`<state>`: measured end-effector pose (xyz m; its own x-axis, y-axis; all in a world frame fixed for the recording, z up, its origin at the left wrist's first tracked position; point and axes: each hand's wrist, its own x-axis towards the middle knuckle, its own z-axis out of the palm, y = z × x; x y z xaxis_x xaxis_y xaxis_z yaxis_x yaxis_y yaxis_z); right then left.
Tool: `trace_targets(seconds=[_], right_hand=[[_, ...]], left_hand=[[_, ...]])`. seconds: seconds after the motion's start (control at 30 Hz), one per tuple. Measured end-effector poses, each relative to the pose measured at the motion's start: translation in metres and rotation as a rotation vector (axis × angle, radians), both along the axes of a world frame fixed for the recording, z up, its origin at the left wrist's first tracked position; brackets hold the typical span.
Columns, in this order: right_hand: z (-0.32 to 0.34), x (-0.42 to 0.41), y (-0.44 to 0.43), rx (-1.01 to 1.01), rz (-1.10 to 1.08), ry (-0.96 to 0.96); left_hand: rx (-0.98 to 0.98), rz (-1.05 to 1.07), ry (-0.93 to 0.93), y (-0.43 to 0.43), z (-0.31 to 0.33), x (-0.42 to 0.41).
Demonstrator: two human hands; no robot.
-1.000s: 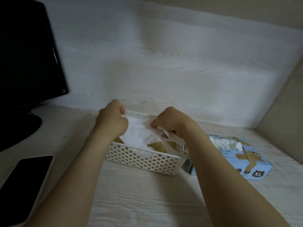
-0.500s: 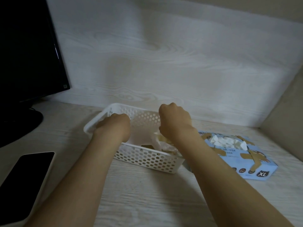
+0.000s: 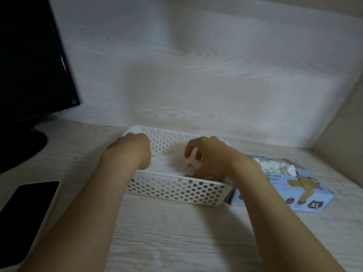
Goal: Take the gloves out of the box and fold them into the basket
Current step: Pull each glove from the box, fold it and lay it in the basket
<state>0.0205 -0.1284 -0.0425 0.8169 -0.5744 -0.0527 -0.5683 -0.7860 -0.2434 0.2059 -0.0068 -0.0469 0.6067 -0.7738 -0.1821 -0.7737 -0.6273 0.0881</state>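
A white perforated basket (image 3: 172,190) sits mid-desk with both my hands inside it. My left hand (image 3: 131,152) reaches down at the basket's left end, its fingers hidden behind the wrist. My right hand (image 3: 210,156) is at the right end, fingers curled around a thin white glove (image 3: 189,163) that lies crumpled on the basket floor. To the right lies a light-blue glove box (image 3: 306,195) marked XL, with white gloves (image 3: 275,165) bulging from its top opening.
A black monitor (image 3: 29,61) and its stand fill the left. A dark phone (image 3: 25,205) lies on a white pad at the front left. A wood-grain back wall and a beige side wall at the right enclose the desk.
Both hands, which held the glove stretched above the basket, have dropped into it. The glove now lies crumpled on the basket floor under my right hand.
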Motion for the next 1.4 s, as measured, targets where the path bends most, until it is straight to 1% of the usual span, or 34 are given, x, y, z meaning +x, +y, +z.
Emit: trace_targets(seconds=[0.07,0.13,0.27,0.33,0.4,0.47,0.53,0.57,0.63,0.7,0.8,0.87,1.0,1.1,1.2,1.23,1.3,1.33,1.4], right_hand=[[0.001,0.000,0.001,0.029,0.060,-0.032],[0.002,0.000,0.002,0.032,0.061,-0.041],[-0.007,0.006,0.000,-0.099,0.011,-0.017],[-0.011,0.006,-0.001,-0.126,-0.010,0.016],[-0.014,0.007,-0.002,-0.150,-0.028,0.025],[-0.013,0.008,0.000,-0.191,-0.042,-0.013],[-0.012,0.010,0.001,-0.240,-0.042,-0.073],[-0.011,0.010,0.001,-0.257,-0.040,-0.095],[-0.010,0.010,0.001,-0.281,-0.034,-0.101],[-0.008,0.009,0.001,-0.280,-0.046,-0.058],[-0.008,0.006,0.002,-0.264,-0.043,0.049],[-0.010,0.004,0.003,-0.266,-0.032,0.065],[-0.005,0.004,0.005,-0.265,-0.050,-0.027],[-0.002,0.004,0.001,-0.261,-0.006,-0.112],[-0.006,0.003,0.001,-0.174,0.032,-0.093],[-0.008,0.004,0.001,-0.160,0.041,-0.062],[-0.012,0.004,0.002,-0.153,0.048,-0.032],[-0.013,0.005,0.002,-0.156,0.043,-0.059],[-0.012,0.006,0.003,-0.184,0.011,-0.191]], left_hand=[[0.029,0.015,-0.040,0.002,0.003,-0.005],[0.050,0.039,-0.059,0.003,0.006,-0.008],[0.057,0.044,-0.072,0.000,0.007,-0.013],[-0.061,0.051,-0.098,0.000,0.007,-0.015],[-0.216,0.005,-0.087,-0.001,0.009,-0.018],[-0.295,-0.095,0.074,-0.006,0.010,-0.022],[-0.235,-0.173,0.253,-0.007,0.012,-0.031],[-0.178,-0.198,0.288,-0.008,0.012,-0.035],[-0.082,-0.239,0.288,-0.011,0.010,-0.037],[-0.029,-0.275,0.282,-0.014,0.009,-0.036],[-0.017,-0.273,0.304,-0.015,0.009,-0.035],[-0.016,-0.274,0.301,-0.017,0.007,-0.034],[0.039,-0.305,0.270,-0.020,0.007,-0.032],[0.126,-0.337,0.247,-0.018,0.010,-0.027],[0.193,-0.365,0.262,-0.013,0.013,-0.022],[0.185,-0.363,0.288,-0.012,0.013,-0.021],[0.105,-0.352,0.358,-0.011,0.013,-0.020],[0.047,-0.362,0.385,-0.011,0.012,-0.020],[-0.088,-0.417,0.415,-0.011,0.011,-0.025]])
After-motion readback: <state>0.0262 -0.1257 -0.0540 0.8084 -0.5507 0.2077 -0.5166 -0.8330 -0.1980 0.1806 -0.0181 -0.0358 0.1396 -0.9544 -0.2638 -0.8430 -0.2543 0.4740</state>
